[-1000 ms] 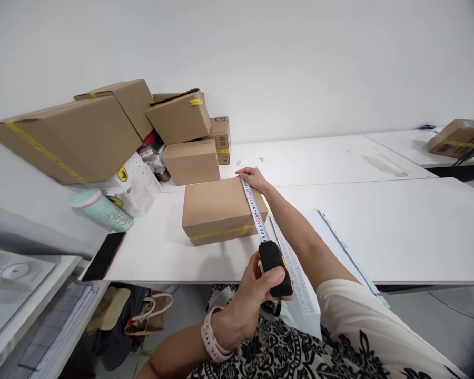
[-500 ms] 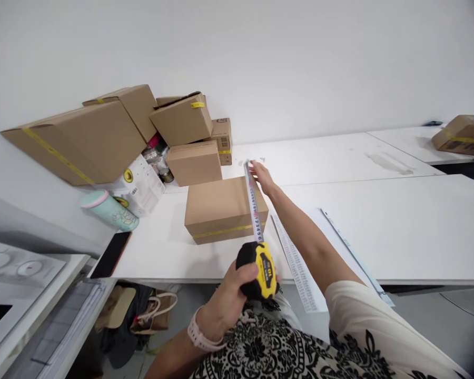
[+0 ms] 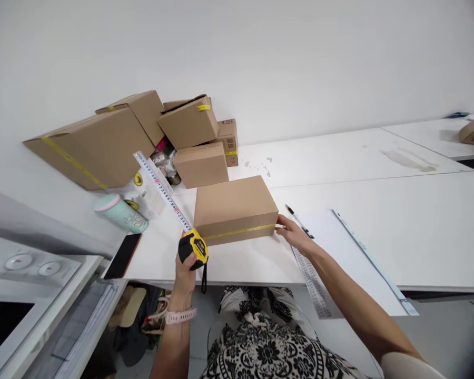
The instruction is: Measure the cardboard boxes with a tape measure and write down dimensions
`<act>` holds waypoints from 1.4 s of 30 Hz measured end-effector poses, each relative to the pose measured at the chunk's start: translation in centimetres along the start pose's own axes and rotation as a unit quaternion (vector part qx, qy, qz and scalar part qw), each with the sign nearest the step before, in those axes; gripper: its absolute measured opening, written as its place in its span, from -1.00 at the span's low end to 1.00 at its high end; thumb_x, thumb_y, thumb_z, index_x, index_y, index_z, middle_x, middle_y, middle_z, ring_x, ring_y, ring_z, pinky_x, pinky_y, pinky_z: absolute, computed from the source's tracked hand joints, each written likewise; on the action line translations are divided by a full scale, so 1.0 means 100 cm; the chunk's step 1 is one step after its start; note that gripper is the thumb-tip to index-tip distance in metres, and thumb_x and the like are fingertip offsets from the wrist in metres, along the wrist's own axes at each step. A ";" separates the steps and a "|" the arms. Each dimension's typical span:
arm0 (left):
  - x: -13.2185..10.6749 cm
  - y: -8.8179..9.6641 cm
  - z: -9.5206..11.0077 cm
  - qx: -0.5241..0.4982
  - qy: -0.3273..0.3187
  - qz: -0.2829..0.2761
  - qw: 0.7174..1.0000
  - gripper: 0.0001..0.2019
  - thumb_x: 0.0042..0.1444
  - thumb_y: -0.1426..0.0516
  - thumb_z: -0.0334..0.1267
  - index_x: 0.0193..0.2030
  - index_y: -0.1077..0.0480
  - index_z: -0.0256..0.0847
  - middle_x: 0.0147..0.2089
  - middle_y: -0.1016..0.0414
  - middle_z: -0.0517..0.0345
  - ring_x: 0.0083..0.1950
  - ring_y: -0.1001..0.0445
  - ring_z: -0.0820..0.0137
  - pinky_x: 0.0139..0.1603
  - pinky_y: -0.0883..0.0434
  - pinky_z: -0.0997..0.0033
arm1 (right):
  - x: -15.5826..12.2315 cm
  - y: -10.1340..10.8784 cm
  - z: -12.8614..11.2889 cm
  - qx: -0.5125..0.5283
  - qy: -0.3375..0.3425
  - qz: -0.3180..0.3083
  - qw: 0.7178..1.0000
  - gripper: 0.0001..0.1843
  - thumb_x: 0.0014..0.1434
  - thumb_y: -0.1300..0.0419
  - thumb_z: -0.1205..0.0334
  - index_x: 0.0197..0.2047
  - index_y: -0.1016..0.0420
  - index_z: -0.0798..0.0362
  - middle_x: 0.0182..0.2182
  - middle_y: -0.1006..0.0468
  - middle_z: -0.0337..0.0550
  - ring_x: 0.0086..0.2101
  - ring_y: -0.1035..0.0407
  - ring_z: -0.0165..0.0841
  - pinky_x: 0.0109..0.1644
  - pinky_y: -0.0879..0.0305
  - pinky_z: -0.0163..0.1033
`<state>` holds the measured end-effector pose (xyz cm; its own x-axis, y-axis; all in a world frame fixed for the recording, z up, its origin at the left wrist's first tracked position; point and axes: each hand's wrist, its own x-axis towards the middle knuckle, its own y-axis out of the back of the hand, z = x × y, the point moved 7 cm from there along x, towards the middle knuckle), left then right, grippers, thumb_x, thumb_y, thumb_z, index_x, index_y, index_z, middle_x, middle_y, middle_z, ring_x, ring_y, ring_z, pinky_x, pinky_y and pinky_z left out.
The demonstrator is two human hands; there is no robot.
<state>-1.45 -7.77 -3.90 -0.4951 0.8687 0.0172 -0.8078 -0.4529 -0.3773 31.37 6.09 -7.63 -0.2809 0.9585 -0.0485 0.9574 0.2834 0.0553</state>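
My left hand (image 3: 186, 268) is wrapped around a yellow and black tape measure (image 3: 197, 247). Its blade (image 3: 161, 192) sticks out up and to the left, free in the air, past the left side of a closed cardboard box (image 3: 237, 205). A strip of yellow tape runs along the front of this box, which lies on the white table. At the box's front right corner, my right hand (image 3: 292, 231) has its fingers stretched out against the side. Some of those fingertips are hidden behind the corner. A black strap dangles below the tape measure.
Several cardboard boxes (image 3: 189, 123) are piled at the back left. Beside them lie a mint tumbler (image 3: 122, 213) and a black phone (image 3: 123, 256). A pen (image 3: 299, 221) and paper sheets (image 3: 339, 252) are on the right. The table's front edge (image 3: 253, 284) is close to my body.
The tape blade has left the top of the box and swung left with my left hand. My right hand has come down from the blade's far end to the box's front right corner.
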 end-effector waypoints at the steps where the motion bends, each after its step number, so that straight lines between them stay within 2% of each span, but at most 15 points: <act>1: 0.001 -0.003 0.007 -0.002 -0.004 -0.013 1.000 -0.27 -0.29 -0.48 -0.06 0.12 -0.49 -0.07 0.02 -0.60 0.03 -0.02 -0.59 0.14 -0.09 -0.54 0.27 | -0.006 0.000 -0.013 -0.022 0.018 -0.001 1.000 -0.43 0.01 -0.24 0.24 0.14 -0.55 -0.16 0.10 -0.58 -0.04 0.09 -0.46 -0.08 0.15 -0.46 0.10; 6: 0.007 -0.027 0.066 -0.045 -0.082 -0.051 0.994 -0.33 -0.29 -0.46 0.00 0.05 -0.55 -0.06 0.08 -0.59 0.03 0.12 -0.55 0.00 0.10 -0.53 0.04 | -0.031 0.019 -0.083 -0.083 0.107 0.054 0.989 -0.31 0.13 -0.31 0.01 0.34 -0.38 -0.26 0.20 -0.45 0.00 -0.06 -0.47 -0.10 -0.02 -0.52 0.03; 8: 0.009 -0.038 0.083 -0.062 -0.096 -0.047 0.992 -0.42 -0.22 -0.42 0.05 -0.01 -0.56 -0.06 0.08 -0.60 0.07 0.12 -0.55 0.01 0.15 -0.52 -0.02 | -0.033 0.020 -0.095 -0.085 0.116 0.085 0.986 -0.26 0.14 -0.31 -0.02 0.38 -0.31 -0.28 0.24 -0.41 -0.02 -0.17 -0.45 -0.17 -0.07 -0.51 0.01; 11: -0.002 -0.056 0.092 -0.044 -0.091 -0.058 0.993 -0.42 -0.18 -0.41 0.03 0.03 -0.56 -0.08 0.00 -0.62 0.05 0.08 -0.57 -0.01 0.13 -0.52 -0.08 | -0.022 0.015 -0.089 -0.077 0.091 0.126 0.985 -0.27 0.14 -0.28 -0.05 0.38 -0.33 -0.22 0.23 -0.42 -0.02 -0.28 -0.41 -0.25 -0.11 -0.49 0.01; 13: -0.021 -0.066 0.088 -0.028 -0.057 -0.089 0.994 -0.36 -0.17 -0.41 0.00 0.12 -0.52 -0.07 -0.04 -0.63 0.00 0.07 -0.58 -0.06 0.09 -0.53 -0.09 | -0.008 0.008 -0.078 -0.063 0.053 0.128 0.988 -0.28 0.15 -0.25 -0.07 0.37 -0.34 -0.14 0.11 -0.52 0.00 -0.32 -0.40 -0.26 -0.15 -0.48 0.00; 15: -0.048 -0.076 0.072 -0.027 0.037 -0.146 0.988 -0.31 -0.14 -0.41 0.01 0.19 -0.48 -0.05 -0.03 -0.63 -0.05 0.08 -0.58 -0.09 0.07 -0.53 -0.08 | 0.007 0.006 -0.072 -0.061 0.038 0.134 0.988 -0.28 0.13 -0.25 -0.05 0.35 -0.37 -0.10 0.03 -0.57 0.00 -0.30 -0.41 -0.24 -0.16 -0.47 -0.01; 18: -0.094 -0.088 0.037 -0.038 0.242 -0.223 0.944 -0.31 -0.05 -0.38 0.05 0.23 -0.44 -0.10 0.02 -0.62 -0.12 0.07 -0.59 -0.09 0.07 -0.52 -0.04 | 0.024 0.014 -0.078 -0.060 0.089 0.185 0.977 -0.38 0.16 -0.22 -0.01 0.28 -0.43 -0.09 0.19 -0.49 -0.01 -0.15 -0.43 -0.19 -0.10 -0.48 -0.03; 21: -0.125 -0.100 0.015 -0.050 0.353 -0.238 0.904 -0.35 -0.01 -0.36 0.08 0.18 -0.45 -0.20 0.02 -0.61 -0.17 0.05 -0.60 -0.04 0.12 -0.47 0.00 | 0.040 0.023 -0.091 -0.054 0.161 0.212 0.962 -0.47 0.25 -0.13 -0.03 0.24 -0.44 -0.10 0.30 -0.40 -0.03 0.06 -0.39 -0.15 0.04 -0.45 -0.01; 26: -0.140 -0.131 0.004 -0.046 0.404 -0.231 0.884 -0.42 -0.03 -0.40 0.08 0.03 -0.47 -0.25 -0.02 -0.60 -0.15 0.02 -0.59 0.06 0.11 -0.45 0.10 | 0.077 0.015 -0.114 -0.085 0.238 0.145 0.957 -0.45 0.34 -0.08 -0.17 0.27 -0.43 -0.11 0.35 -0.36 -0.05 0.32 -0.20 -0.13 0.38 -0.16 0.07; 28: -0.143 -0.142 0.006 -0.045 0.410 -0.242 0.878 -0.42 -0.06 -0.43 0.05 0.01 -0.46 -0.25 -0.08 -0.59 -0.12 0.00 -0.58 0.10 0.02 -0.46 0.16 | 0.093 0.004 -0.122 -0.097 0.241 0.100 0.960 -0.45 0.35 -0.08 -0.18 0.26 -0.46 -0.10 0.35 -0.37 -0.07 0.36 -0.15 -0.15 0.44 -0.05 0.06; 30: -0.148 -0.149 0.006 -0.051 0.427 -0.248 0.868 -0.41 -0.11 -0.45 0.02 -0.01 -0.44 -0.24 -0.13 -0.58 -0.09 -0.01 -0.57 0.11 -0.05 -0.46 0.21 | 0.106 -0.009 -0.126 -0.104 0.232 0.058 0.965 -0.49 0.34 -0.12 -0.14 0.21 -0.52 -0.06 0.31 -0.44 -0.07 0.33 -0.21 -0.15 0.44 -0.06 0.03; 33: -0.158 -0.156 0.005 -0.064 0.460 -0.253 0.849 -0.40 -0.16 -0.47 -0.04 -0.01 -0.41 -0.20 -0.10 -0.56 -0.05 0.00 -0.57 0.11 -0.06 -0.47 0.21 | 0.119 -0.026 -0.121 -0.110 0.176 0.008 0.978 -0.60 0.32 -0.16 -0.04 0.02 -0.64 0.03 0.06 -0.63 -0.05 0.12 -0.44 -0.13 0.30 -0.26 0.00; 36: -0.169 -0.167 0.004 -0.081 0.476 -0.281 0.829 -0.39 -0.17 -0.47 -0.09 0.01 -0.39 -0.18 -0.04 -0.55 -0.05 0.04 -0.57 0.10 0.01 -0.46 0.17 | 0.124 -0.035 -0.111 -0.100 0.127 -0.024 0.986 -0.69 0.30 -0.17 0.06 -0.21 -0.67 0.07 -0.20 -0.70 -0.12 -0.11 -0.53 -0.19 0.11 -0.39 -0.09; 39: -0.176 -0.177 0.001 -0.069 0.492 -0.294 0.816 -0.35 -0.23 -0.49 -0.08 0.00 -0.37 -0.18 -0.15 -0.53 0.02 -0.07 -0.58 0.15 -0.03 -0.46 0.18 | 0.125 -0.035 -0.107 -0.059 0.108 -0.039 0.992 -0.76 0.28 -0.20 0.14 -0.14 -0.65 0.07 -0.21 -0.72 -0.12 -0.25 -0.53 -0.29 -0.08 -0.43 -0.19; 42: -0.179 -0.185 -0.006 -0.047 0.506 -0.278 0.815 -0.27 -0.33 -0.51 -0.08 -0.02 -0.32 -0.16 -0.20 -0.50 0.11 -0.17 -0.54 0.26 -0.11 -0.45 0.25 | 0.126 -0.034 -0.103 -0.012 0.066 -0.065 0.996 -0.74 0.26 -0.24 0.20 -0.01 -0.60 0.08 -0.16 -0.73 -0.05 -0.35 -0.51 -0.35 -0.23 -0.44 -0.23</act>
<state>22.55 -14.88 2.23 0.4957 0.6761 -0.5451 -0.7657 0.0439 -0.6418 23.90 17.54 1.88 -0.4106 0.9087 0.0755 0.9108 0.4049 0.0806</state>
